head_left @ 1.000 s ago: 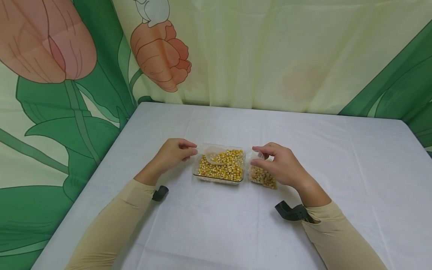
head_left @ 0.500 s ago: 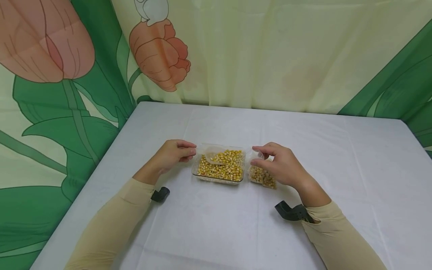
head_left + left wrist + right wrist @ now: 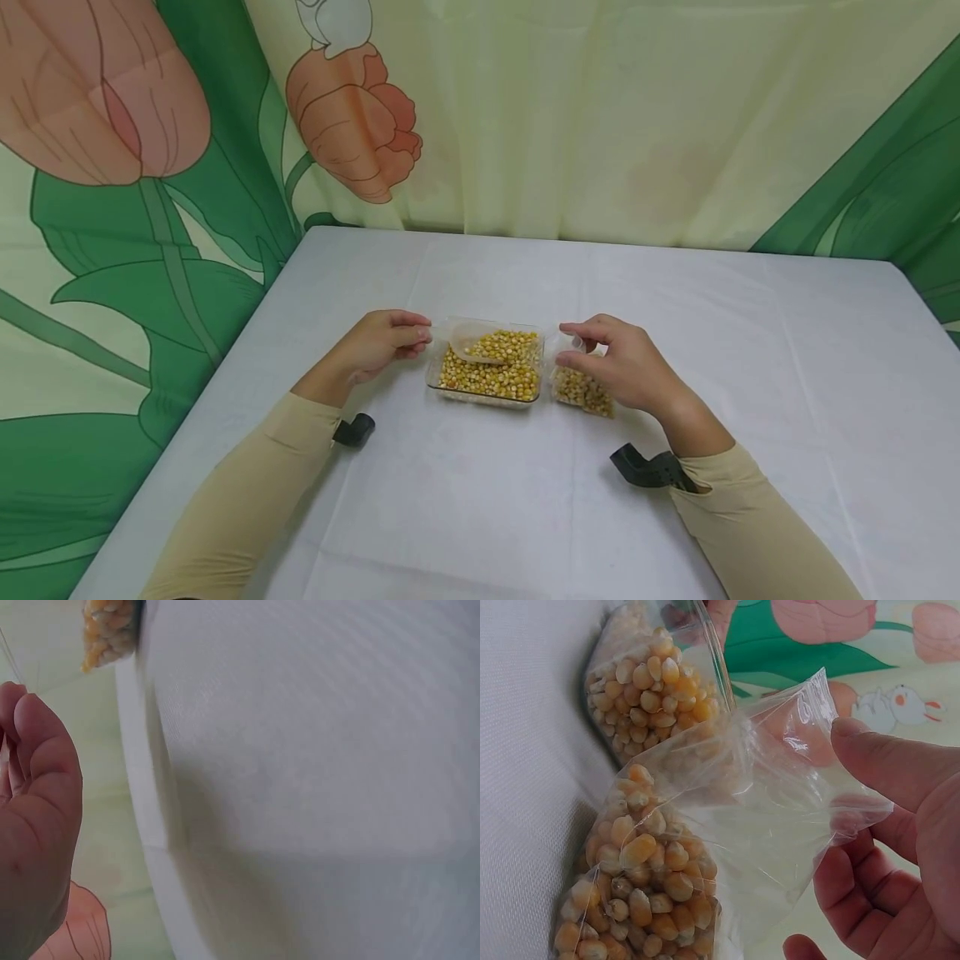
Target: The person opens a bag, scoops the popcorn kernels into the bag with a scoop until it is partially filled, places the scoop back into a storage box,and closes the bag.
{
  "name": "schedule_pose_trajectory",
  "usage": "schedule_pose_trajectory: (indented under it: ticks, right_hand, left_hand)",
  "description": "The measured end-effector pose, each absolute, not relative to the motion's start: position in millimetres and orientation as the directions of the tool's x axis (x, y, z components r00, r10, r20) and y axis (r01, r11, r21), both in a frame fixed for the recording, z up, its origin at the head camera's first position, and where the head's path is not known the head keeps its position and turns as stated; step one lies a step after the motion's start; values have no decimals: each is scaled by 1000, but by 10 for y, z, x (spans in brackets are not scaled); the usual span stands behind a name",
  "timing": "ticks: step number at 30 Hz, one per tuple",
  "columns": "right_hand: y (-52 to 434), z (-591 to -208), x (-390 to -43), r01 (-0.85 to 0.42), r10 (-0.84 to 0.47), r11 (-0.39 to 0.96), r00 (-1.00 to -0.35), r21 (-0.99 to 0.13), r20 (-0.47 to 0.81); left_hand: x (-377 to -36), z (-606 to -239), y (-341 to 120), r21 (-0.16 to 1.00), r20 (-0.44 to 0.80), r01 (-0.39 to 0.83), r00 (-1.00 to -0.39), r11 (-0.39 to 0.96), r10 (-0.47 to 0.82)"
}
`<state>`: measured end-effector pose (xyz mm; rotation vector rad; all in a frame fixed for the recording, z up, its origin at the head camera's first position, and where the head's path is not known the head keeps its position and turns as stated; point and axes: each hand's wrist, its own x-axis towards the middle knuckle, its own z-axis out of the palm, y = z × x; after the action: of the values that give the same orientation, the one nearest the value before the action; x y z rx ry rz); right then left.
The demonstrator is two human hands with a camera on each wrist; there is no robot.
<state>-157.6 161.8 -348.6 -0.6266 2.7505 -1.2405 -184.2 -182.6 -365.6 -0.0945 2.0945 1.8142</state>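
Observation:
A clear plastic tray (image 3: 484, 398) full of yellow corn kernels (image 3: 495, 375) stands on the white table (image 3: 480, 492). My left hand (image 3: 382, 343) pinches the handle of a clear scoop (image 3: 468, 343) whose bowl lies in the kernels. To the tray's right stands a clear plastic bag (image 3: 581, 390) partly filled with kernels (image 3: 641, 885). My right hand (image 3: 626, 362) pinches the bag's open top edge (image 3: 810, 780) between thumb and fingers. In the left wrist view only the left hand's palm (image 3: 34, 825) and a corner of the corn (image 3: 109, 630) show.
A flower-printed curtain (image 3: 525, 117) hangs behind and to the left of the table. Black wrist mounts sit at both sleeves (image 3: 651, 468). Bare white cloth stretches in front of, behind and to the right of the tray.
The left hand has drawn the scoop slightly to the left in the tray. The right hand and the bag have stayed put.

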Motion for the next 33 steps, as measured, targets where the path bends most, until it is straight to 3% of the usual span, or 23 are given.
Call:
schedule_pose_trajectory:
  ticks: [33]
  right_hand:
    - [1622,-3495,-1566,-353,-397,603,-911,-716,115]
  left_hand:
    - [-1743,-3568,-2049,933,-351,-360,-915,-7,199]
